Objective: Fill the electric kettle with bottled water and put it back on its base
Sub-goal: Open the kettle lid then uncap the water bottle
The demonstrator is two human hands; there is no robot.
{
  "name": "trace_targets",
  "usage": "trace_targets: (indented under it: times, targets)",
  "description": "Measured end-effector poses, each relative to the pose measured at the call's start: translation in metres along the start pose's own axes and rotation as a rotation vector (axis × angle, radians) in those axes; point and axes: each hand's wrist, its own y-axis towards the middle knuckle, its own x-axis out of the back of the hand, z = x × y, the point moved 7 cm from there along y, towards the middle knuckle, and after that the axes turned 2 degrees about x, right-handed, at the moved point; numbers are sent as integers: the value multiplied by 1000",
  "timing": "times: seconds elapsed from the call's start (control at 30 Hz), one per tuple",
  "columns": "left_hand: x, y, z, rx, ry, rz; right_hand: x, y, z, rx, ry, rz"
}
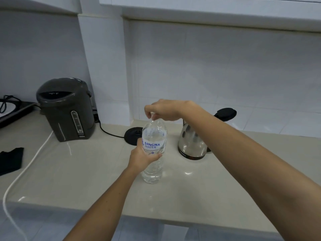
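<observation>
A clear water bottle (153, 134) with a white and blue label stands upright on the beige counter (86, 171). My left hand (141, 158) grips its middle. My right hand (163, 109) pinches the cap at its top. Right of the bottle sits the steel electric kettle (190, 145) with its black lid (225, 113) flipped open behind my right forearm. The round black kettle base (132, 134) lies behind the bottle, partly hidden by it, and stands apart from the kettle.
A dark grey hot water dispenser (66, 108) stands at the back left, with a black cord (107, 132) running to the kettle base. A white cable (26, 171) trails off the counter's front. A black cloth (11, 160) lies at far left.
</observation>
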Motion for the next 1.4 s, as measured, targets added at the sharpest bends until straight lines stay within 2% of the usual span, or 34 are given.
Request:
trace_targets:
  times: [0.1,0.17,0.23,0.3,0.37,0.43,0.53,0.63,0.73,0.8,0.87,0.93,1.03,1.17,1.3,1.4]
  targets:
    - [0,0,-1,1,-2,3,-1,-3,2,57,-29,-24]
    - [-1,0,1,0,-5,0,2,-8,0,28,75,-41]
    - [-2,-1,3,2,-8,-4,6,-13,-6,-80,187,-50]
    - [-2,-1,4,-1,-17,-9,9,-16,-12,-214,146,-60]
    - [-2,0,4,-1,-27,-7,11,-12,-10,-268,73,-103]
    - [-2,0,3,-1,-33,-2,10,-8,-6,-268,67,-113]
    - [-1,0,0,-3,-37,3,12,-6,-3,-232,139,-38]
    - [0,-1,1,-4,-39,1,19,-10,4,-110,50,-10]
    - [-2,-2,4,-6,-65,-5,17,-21,-4,-34,116,-128]
    - [-4,-2,6,-8,-89,-14,8,-35,-17,-65,368,-320]
    - [-5,-3,9,-3,-119,-43,-21,-51,-37,-141,642,-500]
    - [-7,-5,13,-4,-168,-74,-72,-65,-52,-274,751,-557]
    - [-13,-9,16,-23,-252,-101,-167,-81,-59,-498,807,-461]
    - [-23,-13,20,-31,-297,-174,-266,-97,-56,-693,872,-335]
    - [-34,-23,15,-38,-247,-374,-305,-105,-48,-838,823,-292]
    - [-39,-29,4,-59,-172,-542,-317,-105,-39,-800,766,-225]
